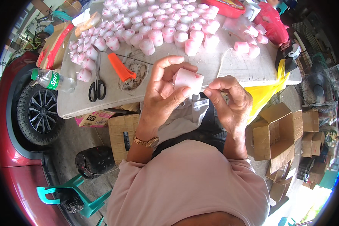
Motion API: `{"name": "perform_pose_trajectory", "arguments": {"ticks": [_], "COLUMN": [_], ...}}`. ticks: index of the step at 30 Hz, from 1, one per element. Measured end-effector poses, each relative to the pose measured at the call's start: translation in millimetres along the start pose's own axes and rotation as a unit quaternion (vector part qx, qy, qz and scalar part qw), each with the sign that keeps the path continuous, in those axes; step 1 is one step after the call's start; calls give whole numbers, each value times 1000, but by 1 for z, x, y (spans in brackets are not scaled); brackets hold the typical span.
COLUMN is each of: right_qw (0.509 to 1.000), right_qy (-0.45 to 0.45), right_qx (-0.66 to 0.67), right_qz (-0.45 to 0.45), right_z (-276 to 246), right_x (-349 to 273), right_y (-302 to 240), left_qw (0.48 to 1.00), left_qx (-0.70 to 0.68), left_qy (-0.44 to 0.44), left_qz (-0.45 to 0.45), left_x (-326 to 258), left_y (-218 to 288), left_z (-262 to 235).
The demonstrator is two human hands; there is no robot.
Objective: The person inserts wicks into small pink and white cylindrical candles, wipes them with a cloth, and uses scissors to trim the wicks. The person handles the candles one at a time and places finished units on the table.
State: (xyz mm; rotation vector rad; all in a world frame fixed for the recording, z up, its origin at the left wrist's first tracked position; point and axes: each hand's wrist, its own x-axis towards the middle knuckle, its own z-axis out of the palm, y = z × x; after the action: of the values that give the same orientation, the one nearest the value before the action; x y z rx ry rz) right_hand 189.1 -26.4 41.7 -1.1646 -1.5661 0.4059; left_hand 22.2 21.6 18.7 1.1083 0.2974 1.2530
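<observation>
My left hand [165,84] grips a white and pink candle [190,80] by its sides, fingers behind and thumb in front. The candle lies tilted on its side above the table's near edge. Just right of it, my right hand [229,96] has thumb and forefinger pinched together; what they hold, if anything, is too small to make out. Many similar candles [168,34] stand in rows across the far table, some at the left with wicks showing. A few more candles [242,47] lie loose at the right.
On the white table [113,98] lie black-handled scissors [97,90], an orange-handled tool [120,67] and a plastic bottle [54,80]. A red bag [271,24] sits at the far right, above a hanging yellow bag [265,96]. Cardboard boxes [277,132] stand right; a red car [24,180] is left.
</observation>
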Motion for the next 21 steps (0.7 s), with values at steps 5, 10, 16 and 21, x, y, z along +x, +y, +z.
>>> {"name": "perform_pose_trajectory", "arguments": {"ticks": [5, 10, 16, 21], "right_qw": [1000, 998, 997, 1000], "right_qy": [-6, -17, -14, -8], "right_qx": [-15, -42, -55, -14], "right_qz": [-9, -46, -49, 1], "right_z": [-2, -7, -2, -11], "right_x": [2, 4, 4, 3], "right_y": [0, -1, 0, 2], "left_qw": [1000, 1000, 999, 1000], "left_qx": [-12, 21, 30, 26], "left_qy": [1, -14, -20, 1], "left_qz": [1, 8, 7, 11], "left_x": [0, 0, 1, 1], "left_y": [0, -2, -3, -2], "left_z": [1, 3, 3, 1]}}
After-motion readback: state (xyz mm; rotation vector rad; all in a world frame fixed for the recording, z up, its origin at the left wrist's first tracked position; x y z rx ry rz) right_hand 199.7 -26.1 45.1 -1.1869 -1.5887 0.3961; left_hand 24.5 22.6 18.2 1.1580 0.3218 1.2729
